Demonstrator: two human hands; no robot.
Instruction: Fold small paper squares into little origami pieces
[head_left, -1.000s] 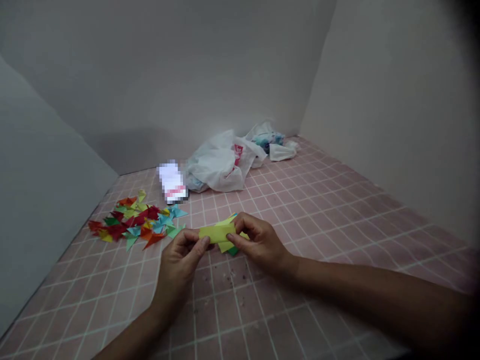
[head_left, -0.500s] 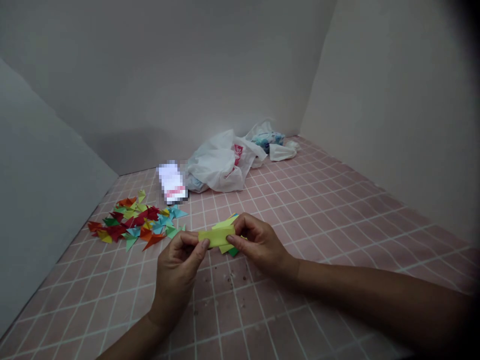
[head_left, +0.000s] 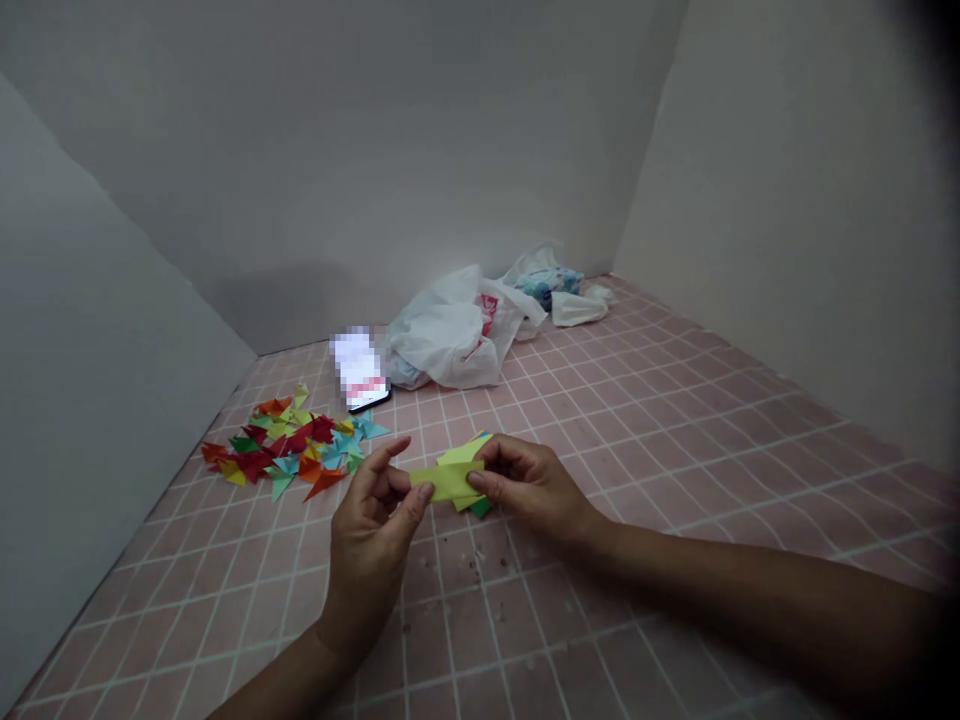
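A yellow strip of folded paper (head_left: 450,482) stretches level between my two hands. My left hand (head_left: 379,520) pinches its left end between thumb and a bent finger, with the index finger lifted off. At the other end my right hand (head_left: 529,490) grips the strip between thumb and fingers. Behind and partly under the strip lie loose paper sheets (head_left: 465,452), yellow with some green and blue showing; my right hand hides part of them. To the left, a pile of small folded paper shapes (head_left: 289,440) in red, orange, yellow, green and light blue spreads out.
A phone (head_left: 360,368) with a lit, blurred screen stands behind the folded shapes. Beside it is a crumpled white plastic bag (head_left: 450,330), with a blue-patterned packet (head_left: 551,285) further back. Pale walls border the pink tiled surface (head_left: 675,420) at left, back and right.
My left index finger has lifted away from the strip. Both hands still hold it. The whole view has shifted slightly, so everything appears a little further right.
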